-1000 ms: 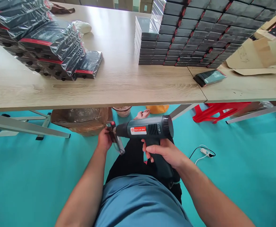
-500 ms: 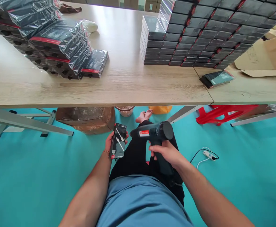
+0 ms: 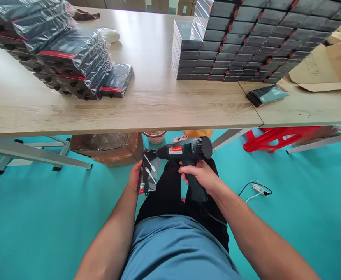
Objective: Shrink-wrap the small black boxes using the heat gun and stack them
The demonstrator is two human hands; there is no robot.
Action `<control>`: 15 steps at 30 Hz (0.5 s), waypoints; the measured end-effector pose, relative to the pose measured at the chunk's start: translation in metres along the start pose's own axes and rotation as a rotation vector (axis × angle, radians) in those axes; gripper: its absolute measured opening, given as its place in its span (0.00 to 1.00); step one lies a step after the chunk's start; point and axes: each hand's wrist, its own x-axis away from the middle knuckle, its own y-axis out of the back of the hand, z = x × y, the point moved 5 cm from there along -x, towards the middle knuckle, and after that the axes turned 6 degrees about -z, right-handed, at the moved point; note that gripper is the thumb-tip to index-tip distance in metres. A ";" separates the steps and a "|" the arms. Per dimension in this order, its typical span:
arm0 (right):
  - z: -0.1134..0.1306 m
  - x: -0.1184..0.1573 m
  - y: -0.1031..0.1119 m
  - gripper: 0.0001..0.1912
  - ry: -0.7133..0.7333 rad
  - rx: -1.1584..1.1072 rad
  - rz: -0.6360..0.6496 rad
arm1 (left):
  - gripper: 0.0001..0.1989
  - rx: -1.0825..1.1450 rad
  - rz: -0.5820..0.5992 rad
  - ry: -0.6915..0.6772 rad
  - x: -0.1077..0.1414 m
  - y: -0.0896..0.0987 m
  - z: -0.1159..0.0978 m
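Observation:
My left hand (image 3: 135, 175) grips a black cable box (image 3: 149, 175) by its left edge, over my lap. White cables are pictured on its front, and a red patch marks its lower corner. My right hand (image 3: 198, 175) is wrapped around the handle of a dark heat gun (image 3: 188, 149). The gun lies level, its nozzle pointing left at the upper right part of the box, very near or touching it; which of the two I cannot tell. A cord hangs from the bottom of the gun's handle.
Film-wrapped boxes (image 3: 71, 58) are piled on the table (image 3: 159, 112) at left, with a tall stack of dark boxes (image 3: 231, 46) at right. A single box (image 3: 266, 95) lies near an open carton (image 3: 316, 70). Below are a carton (image 3: 109, 149), red stool (image 3: 275, 138) and power strip (image 3: 259, 189).
The heat gun has moved up and left, bringing its nozzle to the box. The box has turned slightly, and fingers that showed at its right edge are now mostly hidden.

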 end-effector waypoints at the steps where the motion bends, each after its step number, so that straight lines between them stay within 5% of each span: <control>1: 0.000 0.006 -0.003 0.12 -0.004 0.023 0.075 | 0.24 0.007 -0.039 0.006 -0.002 0.002 0.000; 6: -0.016 0.038 -0.004 0.06 -0.086 0.317 0.422 | 0.27 0.187 -0.028 -0.033 -0.004 0.002 -0.010; 11: -0.020 0.028 0.023 0.05 -0.014 0.274 0.076 | 0.27 0.381 -0.086 -0.026 0.000 0.006 -0.014; 13: -0.019 0.030 0.019 0.08 -0.010 0.188 0.075 | 0.22 0.427 -0.205 -0.049 -0.002 0.011 -0.013; 15: -0.022 0.039 0.004 0.12 -0.058 0.099 0.210 | 0.18 0.441 -0.304 -0.075 -0.005 0.015 -0.012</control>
